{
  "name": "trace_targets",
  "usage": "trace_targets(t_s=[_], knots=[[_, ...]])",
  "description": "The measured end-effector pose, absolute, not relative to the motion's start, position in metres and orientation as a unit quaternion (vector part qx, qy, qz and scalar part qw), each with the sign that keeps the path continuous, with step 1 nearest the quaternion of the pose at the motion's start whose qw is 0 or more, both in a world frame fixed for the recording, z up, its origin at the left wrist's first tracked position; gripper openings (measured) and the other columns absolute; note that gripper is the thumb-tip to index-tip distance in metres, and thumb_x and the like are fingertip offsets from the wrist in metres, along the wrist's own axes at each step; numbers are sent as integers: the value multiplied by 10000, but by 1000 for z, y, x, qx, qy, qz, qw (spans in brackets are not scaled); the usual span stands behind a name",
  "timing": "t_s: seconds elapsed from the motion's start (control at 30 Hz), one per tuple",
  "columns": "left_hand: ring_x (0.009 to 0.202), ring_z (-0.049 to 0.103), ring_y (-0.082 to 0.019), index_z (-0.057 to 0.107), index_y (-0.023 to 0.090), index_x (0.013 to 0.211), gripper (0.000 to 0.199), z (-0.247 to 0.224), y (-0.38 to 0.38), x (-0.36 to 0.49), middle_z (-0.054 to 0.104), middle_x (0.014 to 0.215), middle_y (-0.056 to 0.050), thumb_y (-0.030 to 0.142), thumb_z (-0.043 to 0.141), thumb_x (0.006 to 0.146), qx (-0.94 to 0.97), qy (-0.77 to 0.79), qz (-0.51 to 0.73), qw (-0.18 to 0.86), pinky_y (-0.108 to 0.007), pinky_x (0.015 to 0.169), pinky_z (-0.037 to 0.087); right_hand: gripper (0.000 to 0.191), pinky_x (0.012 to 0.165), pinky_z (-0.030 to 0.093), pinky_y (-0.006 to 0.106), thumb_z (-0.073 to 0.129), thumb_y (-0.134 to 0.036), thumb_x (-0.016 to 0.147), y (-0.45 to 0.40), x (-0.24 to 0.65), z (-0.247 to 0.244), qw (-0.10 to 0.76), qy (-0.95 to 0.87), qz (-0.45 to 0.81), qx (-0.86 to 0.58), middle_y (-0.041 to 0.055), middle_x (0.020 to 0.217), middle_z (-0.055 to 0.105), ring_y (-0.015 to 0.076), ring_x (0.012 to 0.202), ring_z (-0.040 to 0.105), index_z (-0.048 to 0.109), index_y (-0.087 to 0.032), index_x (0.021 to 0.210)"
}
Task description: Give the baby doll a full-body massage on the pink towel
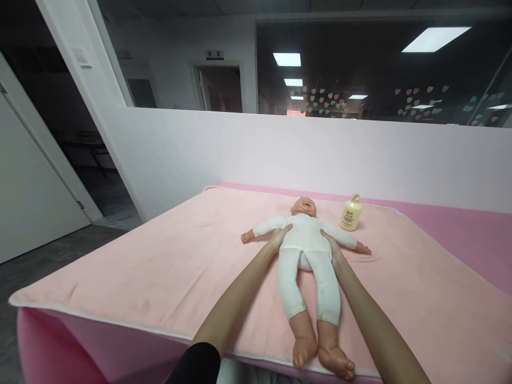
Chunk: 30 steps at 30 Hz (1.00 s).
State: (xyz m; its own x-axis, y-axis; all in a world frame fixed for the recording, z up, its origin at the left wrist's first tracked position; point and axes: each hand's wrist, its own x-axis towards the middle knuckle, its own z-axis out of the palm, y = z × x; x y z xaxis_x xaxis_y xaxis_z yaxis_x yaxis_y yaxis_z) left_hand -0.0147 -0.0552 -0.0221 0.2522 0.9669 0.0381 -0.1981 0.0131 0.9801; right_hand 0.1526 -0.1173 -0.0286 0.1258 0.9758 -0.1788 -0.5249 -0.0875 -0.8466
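Observation:
A baby doll (pixel 304 234) with a white cloth body lies on its back on a pink blanket (pixel 160 256), head away from me and bare feet at the near edge. Its arms are spread out to both sides. My left hand (pixel 280 237) is against the left side of its torso, thumb on the front and the other fingers tucked out of sight. On the opposite side my right hand (pixel 331 244) grips the torso in the same way. Both hands are curled around the doll's sides below its arms.
A pale yellow pump bottle (pixel 351 213) stands on the blanket to the right of the doll's head. Behind the table runs a white wall (pixel 280 149) with a dark window (pixel 360 69) above it. At the left are a door (pixel 36 176) and a dark doorway.

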Motion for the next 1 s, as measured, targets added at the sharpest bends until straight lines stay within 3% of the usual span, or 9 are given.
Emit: trace_targets(t_s=[0.17, 0.4, 0.53, 0.67, 0.8, 1.0], knots=[[1080, 547, -314, 582, 110, 960, 452, -26, -67, -20, 608, 1139, -185, 422, 712, 660, 496, 448, 502, 549, -402, 914, 437, 221, 702, 533, 295, 699, -294, 634, -105, 159, -47, 656, -267, 502, -497, 84, 809, 688, 218, 799, 652, 617, -143, 774], [1057, 572, -282, 551, 147, 1029, 490, -26, -87, -34, 600, 1163, -147, 386, 735, 644, 526, 346, 443, 639, -387, 878, 464, 184, 553, 462, 248, 702, -265, 584, -104, 159, -50, 660, -273, 340, -612, 15, 605, 630, 185, 640, 598, 541, -177, 588], [1081, 553, -272, 540, 156, 1066, 511, -28, -86, -34, 580, 1205, -131, 357, 742, 642, 541, 348, 459, 612, -370, 884, 456, 210, 508, 438, 250, 683, -309, 608, -111, 158, -46, 648, -280, 376, -599, 5, 588, 606, 167, 579, 568, 524, -173, 614], [1092, 537, -270, 548, 150, 1034, 456, -35, -82, -30, 586, 1187, -126, 356, 717, 664, 573, 371, 487, 545, -358, 894, 439, 225, 570, 491, 258, 684, -312, 618, -118, 152, -40, 649, -279, 445, -551, 27, 726, 656, 170, 646, 603, 552, -165, 727], [1052, 551, -259, 533, 145, 1000, 383, -40, -82, -26, 612, 1113, -122, 379, 650, 721, 599, 400, 499, 482, -363, 883, 430, 242, 599, 513, 259, 711, -293, 590, -120, 151, -41, 652, -308, 435, -539, 42, 825, 678, 186, 716, 628, 557, -184, 741], [995, 568, -241, 530, 159, 954, 297, -37, -88, -24, 627, 1056, -104, 375, 585, 757, 612, 422, 495, 450, -345, 845, 430, 254, 612, 515, 269, 720, -291, 551, -116, 156, -50, 673, -327, 413, -519, 31, 816, 683, 191, 720, 624, 574, -183, 729]])
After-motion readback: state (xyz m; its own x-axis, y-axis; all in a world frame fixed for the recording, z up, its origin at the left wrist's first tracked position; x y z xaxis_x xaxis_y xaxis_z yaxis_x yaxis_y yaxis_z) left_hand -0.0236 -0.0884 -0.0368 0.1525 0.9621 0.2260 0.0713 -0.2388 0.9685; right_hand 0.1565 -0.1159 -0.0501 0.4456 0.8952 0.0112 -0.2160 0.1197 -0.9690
